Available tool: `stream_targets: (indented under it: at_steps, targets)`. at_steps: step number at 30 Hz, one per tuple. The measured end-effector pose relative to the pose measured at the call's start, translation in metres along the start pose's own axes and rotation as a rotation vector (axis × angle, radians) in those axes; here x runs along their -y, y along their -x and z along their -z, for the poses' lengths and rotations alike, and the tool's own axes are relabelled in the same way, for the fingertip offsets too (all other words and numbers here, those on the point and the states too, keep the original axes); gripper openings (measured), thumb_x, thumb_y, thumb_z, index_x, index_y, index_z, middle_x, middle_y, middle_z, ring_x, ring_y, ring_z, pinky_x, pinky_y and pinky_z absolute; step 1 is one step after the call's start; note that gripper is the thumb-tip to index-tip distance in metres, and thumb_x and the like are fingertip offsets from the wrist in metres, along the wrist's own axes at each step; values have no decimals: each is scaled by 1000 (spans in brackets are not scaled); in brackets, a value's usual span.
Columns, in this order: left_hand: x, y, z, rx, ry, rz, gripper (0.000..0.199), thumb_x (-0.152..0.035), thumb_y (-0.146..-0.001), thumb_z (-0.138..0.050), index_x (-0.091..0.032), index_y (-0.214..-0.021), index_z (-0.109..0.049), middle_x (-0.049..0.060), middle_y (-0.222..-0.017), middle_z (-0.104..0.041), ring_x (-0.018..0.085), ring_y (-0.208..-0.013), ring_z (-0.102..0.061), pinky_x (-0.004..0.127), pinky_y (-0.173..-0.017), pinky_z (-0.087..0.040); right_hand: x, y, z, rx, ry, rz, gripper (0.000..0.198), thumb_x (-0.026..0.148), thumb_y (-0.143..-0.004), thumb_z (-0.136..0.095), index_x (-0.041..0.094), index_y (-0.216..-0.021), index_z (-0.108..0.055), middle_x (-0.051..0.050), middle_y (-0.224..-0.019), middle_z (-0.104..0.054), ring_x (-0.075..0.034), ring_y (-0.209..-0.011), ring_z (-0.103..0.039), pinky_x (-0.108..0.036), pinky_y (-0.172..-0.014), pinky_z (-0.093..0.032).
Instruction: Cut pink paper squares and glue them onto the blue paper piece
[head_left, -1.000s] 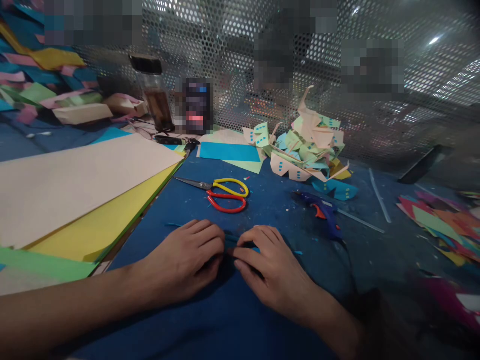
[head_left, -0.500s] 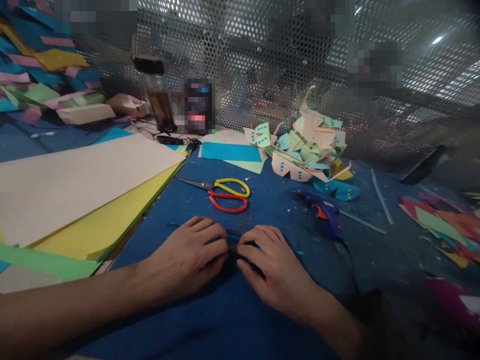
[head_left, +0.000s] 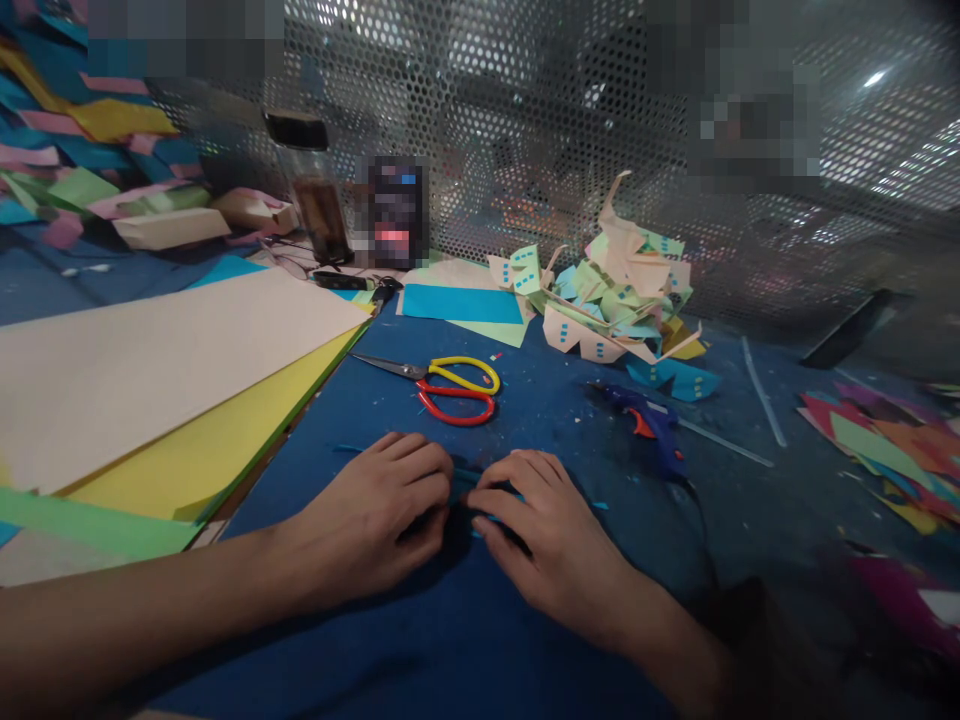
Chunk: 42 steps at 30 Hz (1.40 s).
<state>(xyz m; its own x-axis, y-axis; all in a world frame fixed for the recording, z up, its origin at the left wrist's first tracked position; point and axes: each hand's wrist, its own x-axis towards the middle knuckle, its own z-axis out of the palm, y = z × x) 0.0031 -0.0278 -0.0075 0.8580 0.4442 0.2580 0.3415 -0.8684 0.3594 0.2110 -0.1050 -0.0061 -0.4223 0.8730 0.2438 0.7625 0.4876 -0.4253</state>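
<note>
A thin blue paper strip [head_left: 469,476] lies low over the blue tabletop, mostly covered by my fingers. My left hand [head_left: 397,505] is curled over its left part, knuckles up. Facing it, my right hand [head_left: 536,520] has its fingers bent down on the strip, thumb tucked beneath. A narrow gap separates the two hands. Thin blue ends show beyond the left hand and just right of the right hand; whether they belong to one piece I cannot tell. Scissors [head_left: 424,375] with one yellow and one red handle lie just beyond my hands, blades pointing left.
Large cream and yellow paper sheets [head_left: 172,370] cover the left. A blue glue gun [head_left: 656,425] lies at right beside clear glue sticks [head_left: 763,392]. Folded paper boats [head_left: 622,300] are heaped against the perforated metal panel. A bottle [head_left: 315,195] stands at back left; coloured scraps [head_left: 885,445] lie far right.
My left hand has shifted slightly left, widening the gap between the hands. A bit of blue now shows by my right thumb. The scissors and glue gun stay put.
</note>
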Motion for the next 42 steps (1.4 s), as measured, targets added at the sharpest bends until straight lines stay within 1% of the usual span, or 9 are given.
stream_targets:
  at_steps: [4, 12, 20, 30, 33, 42]
  targets:
    - [1, 1, 1, 8, 22, 8, 13, -11, -86, -48, -18, -78, -56, 5, -91, -60, 20, -84, -50, 35, -75, -38, 1, -1, 1, 8, 1, 10, 19, 20, -96, -50, 23, -109, -64, -5, -103, -59, -22, -100, -50, -42, -88, -38]
    - [0, -1, 1, 14, 46, 24, 12, -10, -85, -49, -18, -79, -55, 4, -92, -60, 20, -85, -49, 35, -76, -38, 1, 0, 2, 6, 15, 12, 21, 21, -97, -49, 21, -111, -64, -7, -105, -60, -22, -102, -50, -43, -91, -38]
    - [0, 1, 0, -4, 52, 15, 12, -10, -86, -49, -18, -78, -55, 4, -91, -60, 20, -84, -50, 35, -75, -38, 0, 0, 1, 14, 26, 11, 22, 22, -97, -48, 21, -112, -64, -7, -105, -60, -23, -102, -51, -44, -91, -39]
    - [1, 1, -1, -1, 47, 7, 13, -12, -89, -47, -18, -84, -57, 5, -92, -61, 20, -87, -51, 36, -79, -39, 1, 0, 1, 0, 59, 16, 20, 22, -95, -52, 21, -111, -64, -7, -105, -61, -22, -102, -52, -42, -90, -40]
    - [2, 2, -1, -8, 49, 12, 12, -12, -90, -46, -18, -86, -56, 4, -89, -61, 20, -86, -51, 36, -78, -39, 1, 0, 1, -1, 62, 15, 20, 23, -96, -52, 21, -111, -64, -7, -106, -60, -22, -103, -52, -42, -91, -40]
    - [1, 2, -1, -3, 53, 27, 10, -11, -88, -47, -18, -83, -53, 3, -90, -60, 20, -84, -50, 36, -76, -39, 2, -1, 1, 26, 32, 6, 21, 24, -97, -51, 21, -113, -63, -6, -108, -59, -22, -104, -50, -43, -92, -38]
